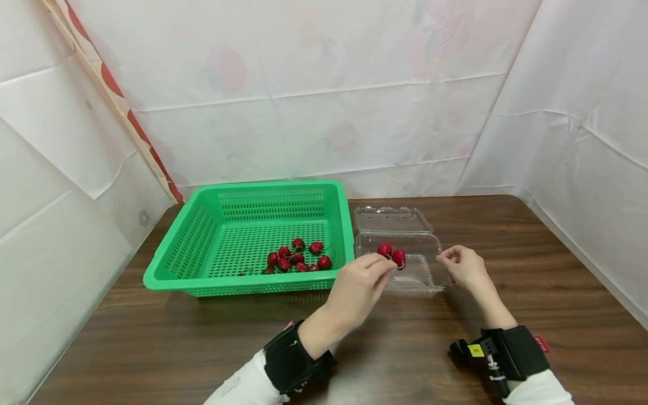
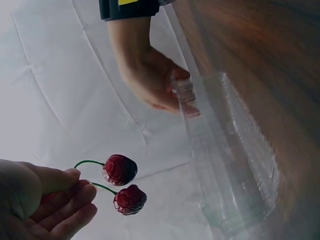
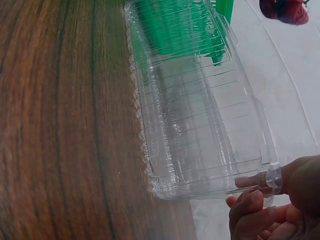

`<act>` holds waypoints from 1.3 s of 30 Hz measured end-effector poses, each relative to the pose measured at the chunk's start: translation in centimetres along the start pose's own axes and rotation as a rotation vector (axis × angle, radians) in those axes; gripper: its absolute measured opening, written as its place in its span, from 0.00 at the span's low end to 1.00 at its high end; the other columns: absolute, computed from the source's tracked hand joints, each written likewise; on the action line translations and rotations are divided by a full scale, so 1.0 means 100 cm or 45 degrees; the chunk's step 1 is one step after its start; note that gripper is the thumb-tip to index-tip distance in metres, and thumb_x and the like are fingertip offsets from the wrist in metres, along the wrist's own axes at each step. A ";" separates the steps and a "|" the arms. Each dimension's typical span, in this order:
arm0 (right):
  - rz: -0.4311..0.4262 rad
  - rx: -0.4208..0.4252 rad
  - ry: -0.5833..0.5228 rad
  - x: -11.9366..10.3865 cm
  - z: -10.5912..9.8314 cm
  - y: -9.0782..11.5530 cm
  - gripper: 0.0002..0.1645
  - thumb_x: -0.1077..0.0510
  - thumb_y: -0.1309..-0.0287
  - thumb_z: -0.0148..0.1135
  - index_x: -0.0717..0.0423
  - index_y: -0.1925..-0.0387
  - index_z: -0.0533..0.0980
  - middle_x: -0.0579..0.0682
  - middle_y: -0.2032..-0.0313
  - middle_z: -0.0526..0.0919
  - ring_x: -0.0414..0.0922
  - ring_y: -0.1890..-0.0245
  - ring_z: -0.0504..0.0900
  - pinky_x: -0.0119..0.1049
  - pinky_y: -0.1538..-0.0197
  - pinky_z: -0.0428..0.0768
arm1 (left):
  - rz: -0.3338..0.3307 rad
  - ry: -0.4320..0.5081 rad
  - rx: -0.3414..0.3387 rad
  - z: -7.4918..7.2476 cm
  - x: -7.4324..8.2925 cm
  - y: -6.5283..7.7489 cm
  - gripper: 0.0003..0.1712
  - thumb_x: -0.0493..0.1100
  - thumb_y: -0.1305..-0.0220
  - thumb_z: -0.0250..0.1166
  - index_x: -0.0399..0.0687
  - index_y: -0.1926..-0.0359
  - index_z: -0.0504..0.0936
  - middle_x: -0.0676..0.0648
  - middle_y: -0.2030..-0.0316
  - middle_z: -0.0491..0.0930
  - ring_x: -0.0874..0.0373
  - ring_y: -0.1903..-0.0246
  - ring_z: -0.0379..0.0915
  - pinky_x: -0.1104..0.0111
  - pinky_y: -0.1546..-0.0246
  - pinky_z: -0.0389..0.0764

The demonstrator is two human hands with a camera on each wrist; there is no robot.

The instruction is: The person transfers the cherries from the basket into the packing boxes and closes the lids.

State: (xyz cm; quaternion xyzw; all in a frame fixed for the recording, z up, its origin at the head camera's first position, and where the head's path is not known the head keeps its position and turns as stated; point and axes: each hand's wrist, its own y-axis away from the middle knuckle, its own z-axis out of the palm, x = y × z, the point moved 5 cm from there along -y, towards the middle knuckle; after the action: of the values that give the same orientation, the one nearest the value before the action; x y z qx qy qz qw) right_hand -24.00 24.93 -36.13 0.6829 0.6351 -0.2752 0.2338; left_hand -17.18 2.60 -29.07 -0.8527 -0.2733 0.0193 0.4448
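Two red cherries (image 2: 120,170) hang by thin green stems from my left hand (image 1: 358,287), which pinches the stems between thumb and fingertips. In the head view these cherries (image 1: 385,250) are over a clear plastic clamshell container (image 1: 412,273), whose lid (image 1: 392,220) lies folded back behind it. My right hand (image 1: 464,268) pinches the container's right edge. In the right wrist view, thumb and fingers (image 3: 252,202) are at the rim corner of the transparent container (image 3: 185,120). Through its walls no fruit shows inside.
A green perforated basket (image 1: 177,247) stands left of the container, with several cherries (image 1: 298,259) gathered toward its front right. The dark wooden table (image 1: 202,349) is bordered by white sheeting (image 1: 304,112) at the back and sides. Both wrists wear black straps.
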 end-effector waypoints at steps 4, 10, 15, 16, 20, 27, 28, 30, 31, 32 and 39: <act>0.010 -0.004 -0.002 -0.001 0.000 0.000 0.14 0.57 0.41 0.51 0.69 0.65 0.69 0.46 0.87 0.71 0.39 0.91 0.70 0.34 0.81 0.68 | -0.022 -0.038 -0.072 0.011 0.001 0.000 0.06 0.34 0.50 0.66 0.43 0.68 0.82 0.51 0.71 0.79 0.61 0.67 0.76 0.75 0.61 0.74; 0.004 -0.007 0.000 -0.002 0.000 0.000 0.14 0.57 0.41 0.51 0.69 0.66 0.69 0.45 0.88 0.70 0.39 0.91 0.70 0.34 0.80 0.67 | -0.059 -0.087 -0.168 0.026 0.000 0.002 0.04 0.36 0.48 0.65 0.44 0.69 0.82 0.52 0.71 0.79 0.62 0.68 0.76 0.74 0.63 0.75; 0.000 -0.008 -0.001 -0.003 0.001 -0.001 0.14 0.57 0.41 0.51 0.69 0.65 0.69 0.45 0.88 0.70 0.40 0.91 0.69 0.34 0.80 0.67 | -0.092 -0.150 -0.235 0.036 -0.004 0.003 0.02 0.37 0.46 0.63 0.46 0.70 0.82 0.54 0.73 0.78 0.63 0.70 0.75 0.74 0.68 0.75; 0.001 -0.010 -0.001 -0.002 0.001 -0.001 0.14 0.57 0.41 0.51 0.69 0.65 0.69 0.45 0.88 0.70 0.40 0.91 0.69 0.34 0.80 0.67 | -0.103 -0.159 -0.249 0.038 -0.006 0.004 0.02 0.37 0.45 0.63 0.47 0.70 0.82 0.54 0.73 0.78 0.63 0.71 0.75 0.74 0.70 0.75; 0.000 -0.010 0.005 -0.001 0.001 -0.002 0.14 0.57 0.41 0.51 0.69 0.65 0.69 0.45 0.88 0.70 0.40 0.90 0.69 0.34 0.80 0.68 | -0.148 -0.186 -0.300 0.045 -0.011 0.004 0.04 0.37 0.44 0.61 0.47 0.72 0.82 0.54 0.76 0.77 0.63 0.74 0.74 0.75 0.74 0.74; 0.010 -0.018 0.001 0.000 0.002 -0.002 0.15 0.57 0.41 0.51 0.69 0.65 0.69 0.45 0.88 0.70 0.40 0.91 0.69 0.35 0.80 0.68 | -0.213 -0.230 -0.386 0.057 -0.018 0.006 0.05 0.38 0.43 0.61 0.47 0.72 0.83 0.54 0.76 0.76 0.64 0.74 0.74 0.77 0.75 0.73; 0.015 -0.023 -0.002 0.001 0.002 -0.002 0.15 0.57 0.41 0.51 0.69 0.64 0.69 0.45 0.88 0.70 0.40 0.91 0.69 0.35 0.81 0.67 | -0.216 -0.243 -0.396 0.058 -0.019 0.006 0.05 0.38 0.43 0.61 0.48 0.72 0.83 0.54 0.76 0.77 0.64 0.74 0.75 0.77 0.75 0.73; 0.025 -0.030 -0.005 0.001 0.002 -0.002 0.16 0.56 0.40 0.51 0.69 0.64 0.69 0.46 0.89 0.70 0.41 0.91 0.69 0.35 0.81 0.67 | -0.221 -0.267 -0.408 0.059 -0.020 0.006 0.04 0.38 0.44 0.62 0.48 0.72 0.83 0.54 0.76 0.77 0.64 0.74 0.75 0.76 0.75 0.73; 0.030 -0.034 -0.008 0.002 0.002 -0.002 0.16 0.56 0.40 0.51 0.69 0.63 0.69 0.46 0.89 0.70 0.41 0.91 0.69 0.35 0.81 0.67 | -0.224 -0.273 -0.414 0.060 -0.020 0.006 0.04 0.38 0.44 0.62 0.49 0.72 0.83 0.54 0.76 0.77 0.65 0.74 0.75 0.76 0.75 0.73; 0.032 -0.036 -0.009 0.002 0.002 -0.002 0.16 0.56 0.40 0.51 0.69 0.63 0.69 0.46 0.89 0.69 0.41 0.91 0.69 0.35 0.82 0.67 | -0.224 -0.281 -0.417 0.060 -0.021 0.005 0.04 0.38 0.44 0.62 0.49 0.73 0.83 0.55 0.76 0.77 0.65 0.74 0.75 0.76 0.76 0.73; 0.027 -0.037 -0.018 0.002 0.002 -0.001 0.15 0.57 0.40 0.51 0.69 0.63 0.68 0.46 0.89 0.70 0.41 0.91 0.69 0.35 0.82 0.67 | -0.262 -0.308 -0.471 0.063 -0.023 0.005 0.10 0.35 0.44 0.59 0.50 0.79 0.82 0.56 0.80 0.75 0.63 0.78 0.74 0.75 0.81 0.71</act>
State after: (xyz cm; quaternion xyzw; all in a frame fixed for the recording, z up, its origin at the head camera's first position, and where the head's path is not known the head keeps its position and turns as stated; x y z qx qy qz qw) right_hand -24.10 24.99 -36.39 0.6841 0.6300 -0.2684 0.2511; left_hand -20.67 5.95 -33.81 -0.8788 -0.4090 0.0255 0.2446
